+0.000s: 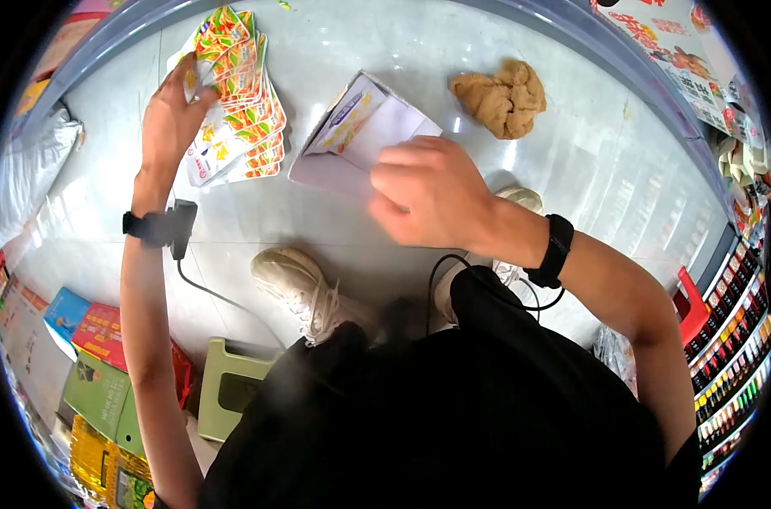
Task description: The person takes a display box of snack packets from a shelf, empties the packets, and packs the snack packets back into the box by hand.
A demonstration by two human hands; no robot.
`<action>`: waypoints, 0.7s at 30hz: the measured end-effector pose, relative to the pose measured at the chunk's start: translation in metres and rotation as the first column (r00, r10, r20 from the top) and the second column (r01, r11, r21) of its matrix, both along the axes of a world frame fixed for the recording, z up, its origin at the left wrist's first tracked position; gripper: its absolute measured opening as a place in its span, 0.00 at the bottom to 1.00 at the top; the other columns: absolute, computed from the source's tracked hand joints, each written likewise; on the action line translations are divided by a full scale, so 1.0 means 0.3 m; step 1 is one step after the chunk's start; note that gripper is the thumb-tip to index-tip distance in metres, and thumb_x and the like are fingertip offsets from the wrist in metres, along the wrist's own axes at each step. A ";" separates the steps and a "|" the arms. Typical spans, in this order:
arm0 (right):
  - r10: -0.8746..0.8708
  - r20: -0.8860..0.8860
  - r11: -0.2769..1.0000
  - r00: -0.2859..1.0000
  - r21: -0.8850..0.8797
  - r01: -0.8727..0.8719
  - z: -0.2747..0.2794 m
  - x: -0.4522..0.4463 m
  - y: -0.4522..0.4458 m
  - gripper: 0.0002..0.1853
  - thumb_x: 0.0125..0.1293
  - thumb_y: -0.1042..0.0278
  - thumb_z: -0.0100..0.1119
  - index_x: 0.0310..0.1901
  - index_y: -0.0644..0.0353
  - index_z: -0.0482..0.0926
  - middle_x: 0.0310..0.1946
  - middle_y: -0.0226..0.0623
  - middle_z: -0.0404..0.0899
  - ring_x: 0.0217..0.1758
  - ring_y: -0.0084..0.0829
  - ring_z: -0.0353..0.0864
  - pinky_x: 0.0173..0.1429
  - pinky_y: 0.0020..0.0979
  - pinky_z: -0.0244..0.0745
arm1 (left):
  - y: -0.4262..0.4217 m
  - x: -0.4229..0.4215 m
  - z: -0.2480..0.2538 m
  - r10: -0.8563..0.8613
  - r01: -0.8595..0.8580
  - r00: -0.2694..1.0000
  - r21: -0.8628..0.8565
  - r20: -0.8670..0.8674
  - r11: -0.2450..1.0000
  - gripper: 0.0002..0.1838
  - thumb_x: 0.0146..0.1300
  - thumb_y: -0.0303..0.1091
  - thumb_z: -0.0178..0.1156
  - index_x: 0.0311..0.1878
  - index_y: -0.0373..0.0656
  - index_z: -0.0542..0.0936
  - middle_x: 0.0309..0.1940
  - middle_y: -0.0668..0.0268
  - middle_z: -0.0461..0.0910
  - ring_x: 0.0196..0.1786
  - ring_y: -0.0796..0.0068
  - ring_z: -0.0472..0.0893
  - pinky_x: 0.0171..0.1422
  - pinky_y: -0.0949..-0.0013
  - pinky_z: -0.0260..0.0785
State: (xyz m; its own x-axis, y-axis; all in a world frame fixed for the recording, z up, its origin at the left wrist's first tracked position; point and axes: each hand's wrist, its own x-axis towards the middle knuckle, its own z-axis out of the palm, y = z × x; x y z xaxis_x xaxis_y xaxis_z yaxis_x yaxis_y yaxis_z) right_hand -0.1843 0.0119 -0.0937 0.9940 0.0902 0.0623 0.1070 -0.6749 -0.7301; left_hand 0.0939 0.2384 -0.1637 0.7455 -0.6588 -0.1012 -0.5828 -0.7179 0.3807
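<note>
Orange-and-green printed packets (254,102) lie fanned on the floor (360,34), their row's long axis running away from your shoes (294,284), overlapped perhaps to keep each edge exposed. Your left hand (173,119) touches their left side, likely steadying them, its grip unclear; your blurred right hand (436,191), fingers curled, overlaps the open box (394,127), any hold impossible to tell.

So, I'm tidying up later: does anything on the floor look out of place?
Yes: a crumpled brown wad, perhaps paper, lies loose on the floor beyond the right hand, to the right of the open box. Unlike the overlapping colourful packets, it looks discarded.
</note>
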 end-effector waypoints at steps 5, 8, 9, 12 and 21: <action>-0.148 -0.099 0.972 0.984 0.169 0.163 0.042 0.006 -0.012 0.13 0.57 0.72 0.60 0.18 0.59 0.68 0.16 0.38 0.72 0.16 0.42 0.72 0.23 0.38 0.67 | 0.028 -0.017 0.022 -0.089 0.076 0.982 0.082 0.169 0.994 0.20 0.68 0.34 0.59 0.62 0.45 0.79 0.49 0.56 0.85 0.47 0.51 0.84 0.52 0.58 0.77; -0.233 -0.242 0.853 0.942 0.413 0.318 0.068 0.052 -0.030 0.14 0.61 0.70 0.62 0.20 0.59 0.70 0.15 0.33 0.73 0.14 0.30 0.68 0.22 0.31 0.62 | 0.059 0.000 0.032 -0.091 0.089 0.990 0.024 0.107 0.996 0.14 0.67 0.29 0.58 0.55 0.44 0.82 0.44 0.57 0.84 0.42 0.52 0.84 0.48 0.58 0.76; -0.317 -0.261 0.745 0.912 0.527 0.409 0.085 0.078 -0.033 0.14 0.64 0.69 0.63 0.22 0.60 0.72 0.15 0.30 0.73 0.15 0.24 0.67 0.23 0.30 0.61 | 0.046 -0.019 0.050 -0.085 0.085 0.990 0.007 0.111 0.996 0.11 0.66 0.25 0.59 0.51 0.42 0.82 0.42 0.57 0.83 0.40 0.52 0.83 0.47 0.57 0.76; -0.385 -0.315 0.582 0.867 0.647 0.493 0.096 0.128 -0.075 0.13 0.67 0.67 0.63 0.26 0.61 0.75 0.18 0.27 0.75 0.19 0.16 0.68 0.24 0.26 0.60 | 0.049 -0.029 0.045 -0.147 0.147 0.967 0.018 0.209 0.989 0.11 0.66 0.24 0.59 0.50 0.43 0.83 0.44 0.57 0.83 0.43 0.52 0.83 0.48 0.57 0.75; -0.035 -0.664 0.299 0.747 0.706 0.641 0.238 0.166 -0.142 0.21 0.70 0.53 0.63 0.53 0.63 0.80 0.38 0.36 0.83 0.38 0.25 0.82 0.46 0.26 0.74 | -0.026 -0.275 0.540 -0.251 0.442 0.767 -0.202 0.590 0.874 0.08 0.56 0.17 0.67 0.41 0.31 0.84 0.40 0.55 0.86 0.42 0.60 0.84 0.48 0.63 0.76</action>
State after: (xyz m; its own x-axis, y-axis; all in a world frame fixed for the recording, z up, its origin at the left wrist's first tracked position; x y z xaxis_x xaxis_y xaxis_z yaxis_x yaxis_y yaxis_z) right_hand -0.1347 -0.0309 -0.0223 0.8113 -0.0670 -0.5807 -0.4800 0.4907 -0.7272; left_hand 0.0114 0.2304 -0.0019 0.3277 -0.8052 0.4943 -0.9414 -0.3224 0.0989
